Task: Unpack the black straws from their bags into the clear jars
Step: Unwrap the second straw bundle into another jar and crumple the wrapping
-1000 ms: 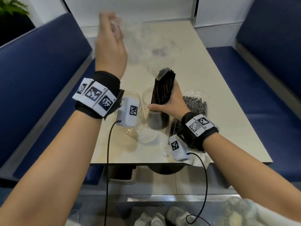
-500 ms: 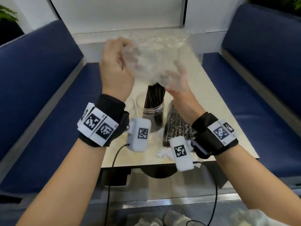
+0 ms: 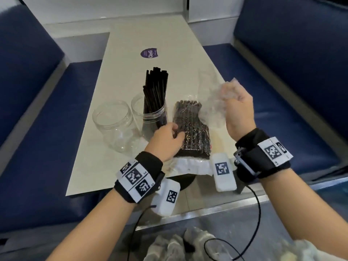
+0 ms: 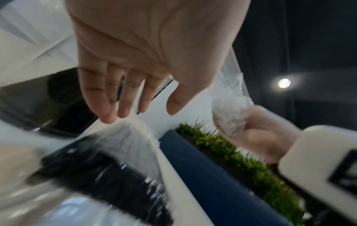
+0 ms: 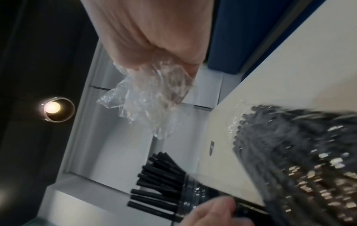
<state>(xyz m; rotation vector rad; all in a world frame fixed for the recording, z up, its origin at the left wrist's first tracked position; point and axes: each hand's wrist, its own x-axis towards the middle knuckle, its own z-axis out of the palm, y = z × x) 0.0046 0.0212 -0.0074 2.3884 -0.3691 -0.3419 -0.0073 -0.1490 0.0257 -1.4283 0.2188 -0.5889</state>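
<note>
Clear crumpled film, the emptied bag (image 3: 224, 97), is balled in the right hand (image 3: 238, 110) at centre right of the head view, its fingers curled tight round the plastic; the right wrist view shows the same wad (image 5: 152, 93) hanging from the fist. Black straws (image 3: 155, 91) stand upright in the filled jar (image 3: 150, 117) at frame centre; the empty jar (image 3: 114, 125) stands just to its left, the two jars close or touching. The full bag (image 3: 190, 129) of straws lies flat on the desk (image 3: 120, 59) just right of the filled jar; the left hand (image 3: 165, 142) rests on its near left edge, fingers (image 3: 177, 133) bent onto the film, though whether they pinch it cannot be told; in the left wrist view the fingers (image 4: 108, 97) look extended over the blurred bag (image 4: 108, 172). By judgement: the pack is light but slippery, its film glossy and loose; the straws are stiff as a bundle yet free to slide out once the film is opened; hold is best taken round the middle of the bundle, across the straws, keeping them parallel; the jars look light and easily tipped.
</note>
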